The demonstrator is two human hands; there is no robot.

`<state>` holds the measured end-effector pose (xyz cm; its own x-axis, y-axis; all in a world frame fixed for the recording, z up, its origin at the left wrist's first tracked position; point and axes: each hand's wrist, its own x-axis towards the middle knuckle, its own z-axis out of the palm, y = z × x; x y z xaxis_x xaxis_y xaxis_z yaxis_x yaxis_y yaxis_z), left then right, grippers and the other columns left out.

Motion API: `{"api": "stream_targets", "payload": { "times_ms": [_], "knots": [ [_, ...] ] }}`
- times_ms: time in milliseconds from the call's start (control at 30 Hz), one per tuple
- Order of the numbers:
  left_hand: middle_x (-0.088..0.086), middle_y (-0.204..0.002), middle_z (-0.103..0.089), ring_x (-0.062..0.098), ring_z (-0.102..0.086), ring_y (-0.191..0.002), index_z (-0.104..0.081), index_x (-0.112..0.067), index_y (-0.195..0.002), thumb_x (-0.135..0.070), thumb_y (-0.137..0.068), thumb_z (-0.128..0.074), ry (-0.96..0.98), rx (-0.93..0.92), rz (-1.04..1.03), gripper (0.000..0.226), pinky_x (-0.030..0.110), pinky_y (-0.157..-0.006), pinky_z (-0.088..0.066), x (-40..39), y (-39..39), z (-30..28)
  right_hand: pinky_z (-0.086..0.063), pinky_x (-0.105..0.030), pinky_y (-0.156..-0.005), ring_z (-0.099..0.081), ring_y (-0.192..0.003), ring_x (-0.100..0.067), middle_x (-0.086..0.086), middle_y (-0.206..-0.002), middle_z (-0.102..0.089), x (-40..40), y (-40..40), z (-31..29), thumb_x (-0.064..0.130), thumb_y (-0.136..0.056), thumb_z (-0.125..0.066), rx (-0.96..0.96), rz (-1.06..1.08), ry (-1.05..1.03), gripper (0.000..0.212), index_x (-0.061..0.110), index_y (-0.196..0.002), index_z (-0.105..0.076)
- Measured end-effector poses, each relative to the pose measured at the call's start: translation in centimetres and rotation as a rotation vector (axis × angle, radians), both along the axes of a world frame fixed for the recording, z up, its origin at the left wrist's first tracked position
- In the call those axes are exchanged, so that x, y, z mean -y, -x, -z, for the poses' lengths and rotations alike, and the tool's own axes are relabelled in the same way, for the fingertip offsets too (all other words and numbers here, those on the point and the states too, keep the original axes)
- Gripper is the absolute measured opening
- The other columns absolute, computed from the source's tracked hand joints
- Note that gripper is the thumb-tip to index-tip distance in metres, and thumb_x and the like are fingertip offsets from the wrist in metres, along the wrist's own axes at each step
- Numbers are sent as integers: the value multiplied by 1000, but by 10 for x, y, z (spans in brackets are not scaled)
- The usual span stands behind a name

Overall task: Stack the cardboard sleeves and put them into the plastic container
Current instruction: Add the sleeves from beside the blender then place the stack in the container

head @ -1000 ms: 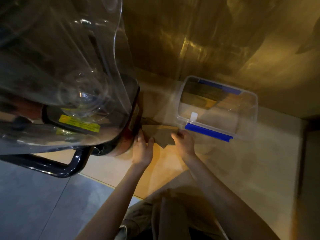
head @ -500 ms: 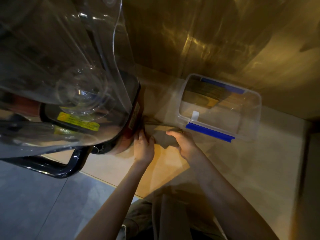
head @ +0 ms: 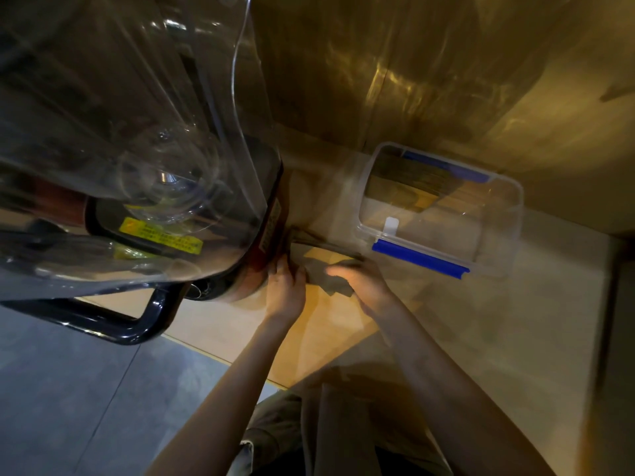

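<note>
A few flat brown cardboard sleeves (head: 330,274) lie in a loose pile on the wooden counter, between my two hands. My left hand (head: 285,286) presses against the pile's left edge, fingers closed on it. My right hand (head: 360,280) lies over the pile's right side with its fingers gripping the top sleeve. The clear plastic container (head: 494,228) with blue clips (head: 417,259) stands open just right of and behind the pile, with a stack of sleeves (head: 405,180) inside at its far end.
A large clear blender jug on a dark base (head: 220,266) with a black handle (head: 113,324) crowds the left, touching the pile's area. A wooden wall (head: 412,80) rises behind. The counter's front edge (head: 220,359) drops to a grey floor.
My right hand has slid left and further over the pile, closing on the top sleeve. My left hand has stayed at the pile's left edge.
</note>
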<state>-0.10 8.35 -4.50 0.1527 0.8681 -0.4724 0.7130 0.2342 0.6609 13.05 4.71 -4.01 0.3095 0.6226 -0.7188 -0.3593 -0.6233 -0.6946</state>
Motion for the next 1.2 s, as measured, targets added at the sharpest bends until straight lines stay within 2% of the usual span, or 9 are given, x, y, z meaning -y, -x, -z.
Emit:
{"api": "stream_targets", "payload": {
  "times_ms": [167, 267, 367, 500, 633, 767, 933, 1033, 1200],
  "knots": [
    [20, -143, -37, 34, -38, -129, -33, -5, -137, -25, -90, -48, 26, 24, 46, 53, 40, -106, -34, -1, 6, -1, -50, -11, -57, -65, -70, -8, 2, -70, -70, 11, -4, 1, 0, -68, -74, 27, 10, -53, 22, -2, -89, -68],
    [16, -138, -44, 31, -43, -125, -36, -8, -136, -26, -79, -64, 52, 87, 93, 66, 41, -101, -40, -1, 14, -4, -52, -13, -55, -67, -61, -3, 6, -58, -71, 24, -10, -3, -10, -68, -69, -2, 46, -101, 24, 9, -82, -65],
    [12, -140, -41, 28, -40, -128, -24, -14, -141, -28, -62, -80, 74, 122, 115, 98, 38, -104, -38, -1, 17, -5, -53, -14, -62, -68, -72, -3, 1, -81, -69, 46, -16, -6, -18, -68, -64, -48, -11, -225, 40, 9, -96, -58],
    [11, -139, -41, 26, -39, -128, -13, -14, -144, -18, -54, -86, 134, 211, 279, 116, 38, -107, -35, 7, 15, 0, -49, -10, -73, -60, -88, -8, 0, -95, -62, 77, -18, -7, -13, -64, -71, 151, -105, -234, 53, 19, -103, -56],
    [12, -130, -53, 27, -51, -119, -26, -13, -139, -15, -56, -84, 51, 217, 369, 101, 42, -101, -43, 29, 10, 7, -51, -26, -87, -59, -104, -19, -8, -111, -62, 109, -15, -7, -7, -67, -72, 189, -40, -265, 54, 12, -114, -54],
    [8, -124, -57, 18, -54, -115, -36, -13, -132, -18, -60, -82, -94, 243, 357, 86, 23, -94, -41, 53, 4, 6, -51, -25, -85, -59, -104, -17, -3, -109, -62, 131, -10, -11, -8, -69, -70, 277, 20, -244, 53, 23, -109, -55],
    [-2, -114, -57, 8, -52, -101, -45, -12, -126, -22, -62, -80, -271, 260, 393, 74, 19, -88, -41, 72, -1, -7, -49, -11, -76, -59, -98, 3, 1, -109, -61, 155, -4, -17, -14, -67, -68, 326, 137, -275, 56, 25, -105, -56],
    [3, -113, -61, 12, -55, -100, -49, -11, -120, -20, -63, -79, -289, 267, 452, 65, 17, -88, -41, 79, -5, -9, -49, -12, -78, -58, -99, 4, 6, -108, -60, 168, -4, -17, -13, -66, -69, 338, 184, -269, 56, 27, -104, -56],
    [5, -117, -62, 7, -51, -103, -47, -15, -122, -20, -66, -77, -113, 215, 475, 63, 14, -85, -40, 92, -13, -2, -49, -10, -82, -56, -102, 4, 0, -114, -57, 179, -1, -7, -12, -66, -70, 316, 273, -180, 60, 9, -118, -51]
  ]
}}
